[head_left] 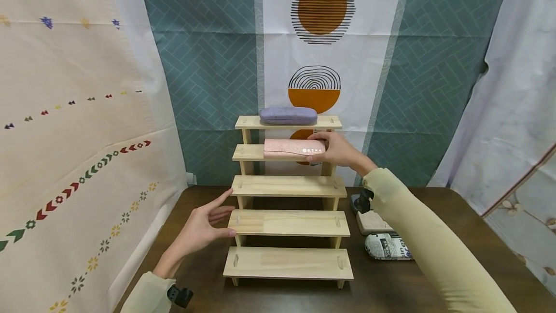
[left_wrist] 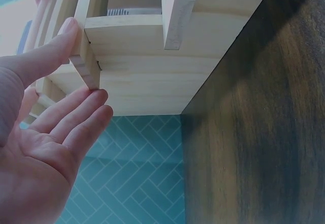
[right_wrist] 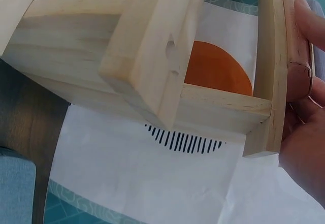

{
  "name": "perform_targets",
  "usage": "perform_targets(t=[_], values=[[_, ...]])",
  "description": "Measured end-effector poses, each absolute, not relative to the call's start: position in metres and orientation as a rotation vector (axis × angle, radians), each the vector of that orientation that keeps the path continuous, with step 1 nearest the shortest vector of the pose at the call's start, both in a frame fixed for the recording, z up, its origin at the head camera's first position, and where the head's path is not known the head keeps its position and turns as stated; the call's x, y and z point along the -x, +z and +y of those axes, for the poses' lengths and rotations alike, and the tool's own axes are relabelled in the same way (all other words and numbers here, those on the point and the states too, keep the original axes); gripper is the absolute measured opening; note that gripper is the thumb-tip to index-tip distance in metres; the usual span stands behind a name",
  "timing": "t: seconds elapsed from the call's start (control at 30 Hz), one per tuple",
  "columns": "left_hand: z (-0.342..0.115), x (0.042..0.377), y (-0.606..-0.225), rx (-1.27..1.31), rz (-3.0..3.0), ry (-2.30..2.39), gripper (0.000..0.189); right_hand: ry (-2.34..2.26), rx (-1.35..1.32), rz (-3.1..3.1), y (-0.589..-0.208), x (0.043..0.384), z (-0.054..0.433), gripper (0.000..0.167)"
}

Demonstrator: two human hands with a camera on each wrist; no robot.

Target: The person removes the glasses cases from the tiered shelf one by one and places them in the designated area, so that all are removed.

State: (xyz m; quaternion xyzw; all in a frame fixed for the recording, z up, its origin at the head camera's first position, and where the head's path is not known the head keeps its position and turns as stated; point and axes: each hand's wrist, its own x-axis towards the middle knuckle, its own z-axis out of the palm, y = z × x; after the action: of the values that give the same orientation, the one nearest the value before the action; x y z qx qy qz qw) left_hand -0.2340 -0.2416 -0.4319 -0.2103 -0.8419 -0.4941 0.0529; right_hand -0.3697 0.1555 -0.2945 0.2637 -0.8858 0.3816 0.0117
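A stepped wooden display rack with several tiers stands on the table. On its second tier from the top lies a pink glasses case. My right hand grips the right end of that case, thumb at the front and fingers behind; the right wrist view shows the pink case against the tier board. A purple-grey glasses case lies on the top tier. At the rack's left side, my left hand pinches a lower tier's end, its thumb and fingers on opposite sides of the board.
Right of the rack, partly behind my right sleeve, lie a newspaper-print case, a cream case and a dark grey item. Patterned cloth hangs behind and at both sides of the dark wooden table.
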Motion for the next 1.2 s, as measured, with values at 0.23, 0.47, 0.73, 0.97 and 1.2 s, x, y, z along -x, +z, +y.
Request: perform_targets(t=[0.23, 0.47, 0.73, 0.97, 1.2], values=[[-0.241, 0.233, -0.431, 0.646, -2.548, -1.497, 0.103, 1.258, -0.777, -2.697, -0.296, 0.365, 0.154, 0.067], [-0.241, 0.233, -0.432, 0.653, -2.542, -1.496, 0.103, 1.34, -0.72, -2.628, -0.297, 0.358, 0.153, 0.069], [-0.24, 0.232, -0.431, 0.645, -2.548, -1.494, 0.103, 1.424, -0.682, -2.552, -0.301, 0.351, 0.153, 0.067], [-0.24, 0.233, -0.432, 0.651, -2.545, -1.492, 0.103, 1.485, -0.667, -2.492, -0.305, 0.345, 0.154, 0.063], [-0.241, 0.233, -0.433, 0.665, -2.537, -1.498, 0.103, 1.538, -0.687, -2.432, -0.308, 0.34, 0.156, 0.064]])
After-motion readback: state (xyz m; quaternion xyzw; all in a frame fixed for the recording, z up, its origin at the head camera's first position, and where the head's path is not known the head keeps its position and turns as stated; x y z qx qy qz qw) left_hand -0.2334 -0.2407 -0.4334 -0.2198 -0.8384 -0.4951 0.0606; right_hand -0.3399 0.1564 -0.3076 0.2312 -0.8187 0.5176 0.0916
